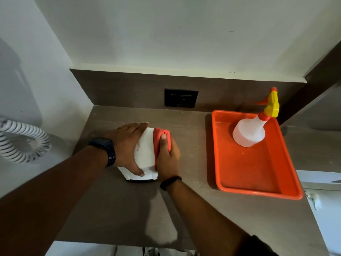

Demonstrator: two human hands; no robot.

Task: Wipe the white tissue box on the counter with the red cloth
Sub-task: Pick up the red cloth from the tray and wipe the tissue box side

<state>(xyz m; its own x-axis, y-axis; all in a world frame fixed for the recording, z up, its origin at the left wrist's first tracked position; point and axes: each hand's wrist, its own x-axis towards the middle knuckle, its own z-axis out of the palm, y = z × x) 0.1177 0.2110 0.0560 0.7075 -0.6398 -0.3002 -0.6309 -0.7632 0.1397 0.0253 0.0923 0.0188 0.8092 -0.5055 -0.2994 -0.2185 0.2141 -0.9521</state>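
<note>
Both forearms reach from the near edge over the brown counter. The left hand, wearing a dark wristwatch, lies flat, fingers extended, on the left side of the white tissue box, at the counter's centre-left. The right hand is clamped on the bunched red cloth, pressed against the box's right edge. To the right, an orange tray holds a spray bottle, apparently upright.
</note>
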